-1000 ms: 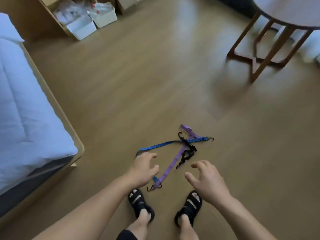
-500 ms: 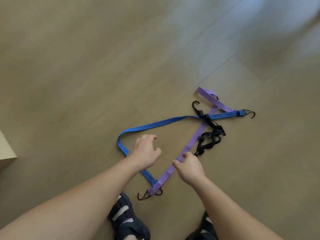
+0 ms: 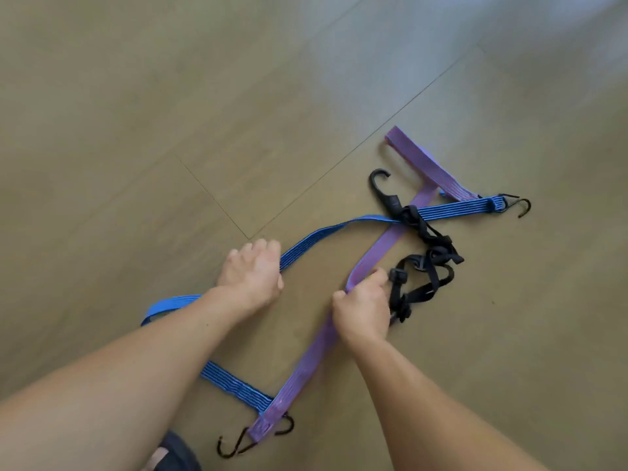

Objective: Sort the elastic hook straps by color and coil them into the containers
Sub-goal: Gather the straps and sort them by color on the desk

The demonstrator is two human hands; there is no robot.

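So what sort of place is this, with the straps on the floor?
Likely an indoor room, perhaps a home. A tan wood-look plank floor with neat seams, a blue ribbed elastic strap and purple flat elastic strap lying on it, and a dark sandal at the bottom edge.

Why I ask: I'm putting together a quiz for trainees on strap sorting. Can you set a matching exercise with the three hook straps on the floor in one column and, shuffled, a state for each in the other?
Column 1
1. flat blue elastic hook strap
2. flat purple elastic hook strap
3. narrow black hook strap

Column 2
A. gripped by the right hand
B. lies bunched in a tangle on the wood-look floor
C. gripped by the left hand

Pairs: 1-C, 2-A, 3-B
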